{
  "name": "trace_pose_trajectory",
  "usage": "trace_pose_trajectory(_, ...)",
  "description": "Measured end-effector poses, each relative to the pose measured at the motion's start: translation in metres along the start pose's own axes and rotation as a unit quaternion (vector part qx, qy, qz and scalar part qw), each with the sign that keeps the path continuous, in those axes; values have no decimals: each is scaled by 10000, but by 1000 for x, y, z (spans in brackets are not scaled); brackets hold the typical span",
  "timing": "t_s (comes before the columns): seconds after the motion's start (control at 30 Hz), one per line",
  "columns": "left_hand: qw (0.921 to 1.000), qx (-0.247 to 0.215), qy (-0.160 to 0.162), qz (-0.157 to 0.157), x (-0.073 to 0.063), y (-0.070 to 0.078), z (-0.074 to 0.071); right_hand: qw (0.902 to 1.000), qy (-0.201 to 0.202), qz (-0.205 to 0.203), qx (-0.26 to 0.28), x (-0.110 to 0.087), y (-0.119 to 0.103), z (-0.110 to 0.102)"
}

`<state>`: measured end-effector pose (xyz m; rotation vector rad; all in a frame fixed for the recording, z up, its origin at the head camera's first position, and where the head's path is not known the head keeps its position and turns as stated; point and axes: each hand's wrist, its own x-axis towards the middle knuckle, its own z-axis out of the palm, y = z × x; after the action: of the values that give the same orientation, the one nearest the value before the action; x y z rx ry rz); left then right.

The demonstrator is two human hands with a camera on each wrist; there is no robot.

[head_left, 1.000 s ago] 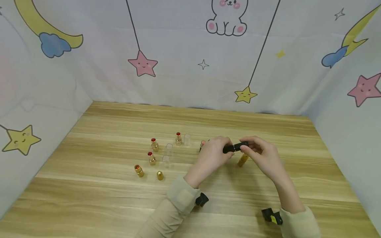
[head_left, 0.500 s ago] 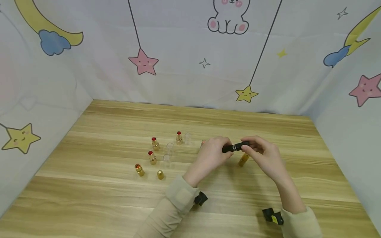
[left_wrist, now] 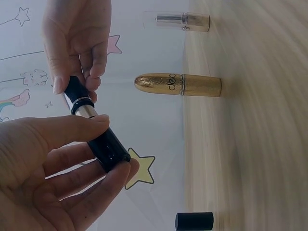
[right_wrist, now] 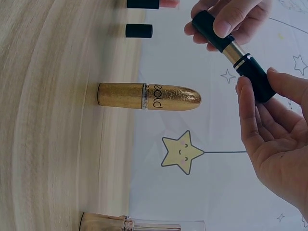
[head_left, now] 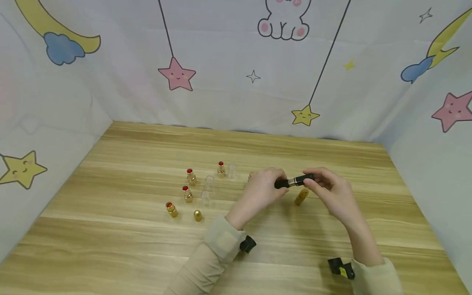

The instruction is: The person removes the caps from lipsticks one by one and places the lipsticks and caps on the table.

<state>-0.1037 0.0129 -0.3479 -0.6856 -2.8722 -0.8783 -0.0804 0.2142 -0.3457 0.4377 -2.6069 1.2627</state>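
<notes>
My left hand pinches one end of a black lipstick tube; the fingers of my right hand pinch the other end. Between the black ends a metallic inner band shows, so the tube is partly pulled apart above the table. Just below it stands a closed gold bullet-shaped lipstick, upright. A loose black cap and a pink lipstick in a black base stand near my left hand, which mostly hides them in the head view. A clear-capped lipstick stands to the right.
Left of my hands stand several uncapped lipsticks, one a red lipstick, another an orange-red one. Among them are clear caps and a gold cap. Printed white cloth walls the wooden table at back and sides.
My right hand has shifted slightly right, away from the left. More of the metallic band shows between the tube's black ends. The standing lipsticks and caps have stayed put.
</notes>
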Motion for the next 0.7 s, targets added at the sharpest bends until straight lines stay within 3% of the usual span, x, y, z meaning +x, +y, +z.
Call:
trace_pose_trajectory(0.47, 10000, -3, 22, 16, 0, -4, 1, 9998, 130, 44, 122, 0, 2, -7)
trace_pose_trajectory(0.7, 9998, -199, -57, -5, 0, -7, 2, 9997, 215, 77, -120, 1, 5, -12)
